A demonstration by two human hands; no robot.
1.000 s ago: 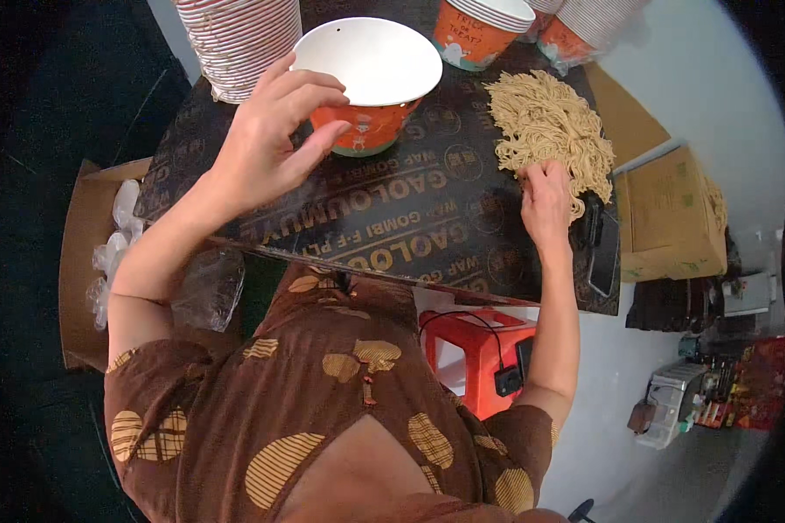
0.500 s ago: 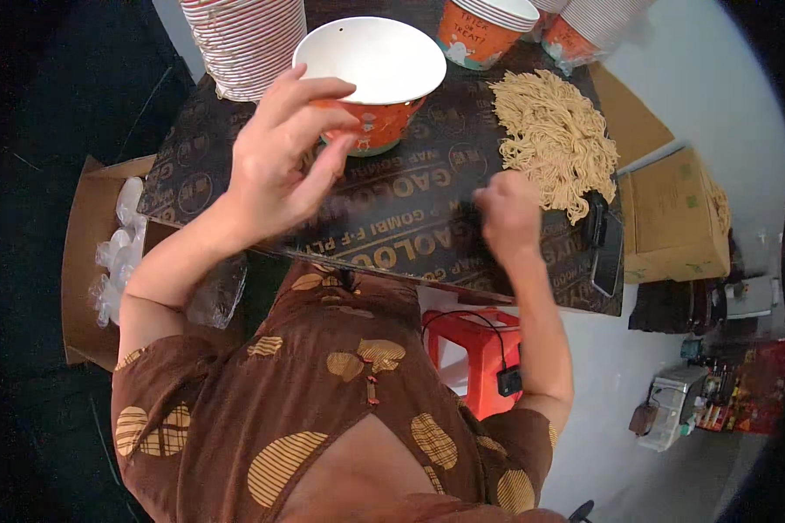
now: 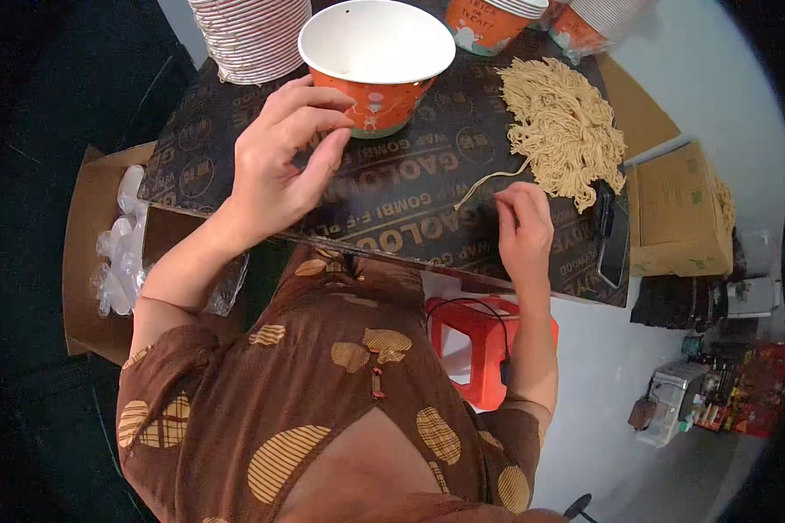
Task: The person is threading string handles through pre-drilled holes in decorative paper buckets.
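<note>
A large paper bowl [image 3: 379, 48], white inside with orange, printed sides, stands upright at the table's far middle. My left hand [image 3: 292, 157] is at its left front side, fingers curved and thumb apart; whether the fingertips touch the bowl I cannot tell. A heap of beige cords [image 3: 571, 131] lies to the right. One single cord [image 3: 481, 184] stretches leftward from the heap across the table. Just below that cord my right hand [image 3: 526, 228] hovers near the table edge, fingers bent and thumb a little apart, with nothing visible in it.
A tall stack of paper bowls [image 3: 251, 39] stands at the far left, with more orange bowls [image 3: 488, 24] at the far right. A phone [image 3: 613, 248] lies by the right edge. Cardboard boxes [image 3: 680, 209] and a red stool [image 3: 471, 357] are beside and below the table [image 3: 392, 187].
My right hand has shifted slightly right and loosened from a closed shape. The single cord now shows on the table. My left hand stays by the bowl, slightly lower against it.
</note>
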